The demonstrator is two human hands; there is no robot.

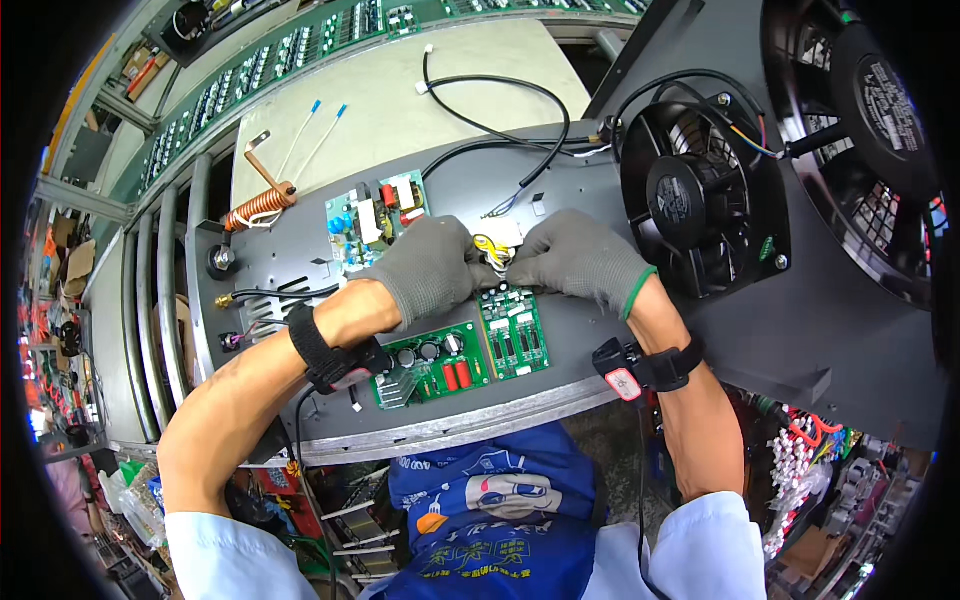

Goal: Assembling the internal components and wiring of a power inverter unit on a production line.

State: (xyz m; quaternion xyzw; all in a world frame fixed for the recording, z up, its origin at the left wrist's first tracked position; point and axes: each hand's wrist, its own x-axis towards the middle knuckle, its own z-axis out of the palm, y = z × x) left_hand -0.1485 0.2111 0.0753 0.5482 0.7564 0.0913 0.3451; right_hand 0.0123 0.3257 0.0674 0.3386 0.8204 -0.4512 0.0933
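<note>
Dark grey metal panel (590, 335) spreads across the work surface, bounded by a black fan (678, 198) at right and a copper coil (260, 208) at far left. Loose black cable (500, 81) lies on the far side. The left hand (428, 265) partly blocks a component-filled board (370, 222); it and the right hand (580, 258) narrowly pinch a yellow-and-white wire bundle (491, 250) at the small green board's (515, 340) far edge.
</note>
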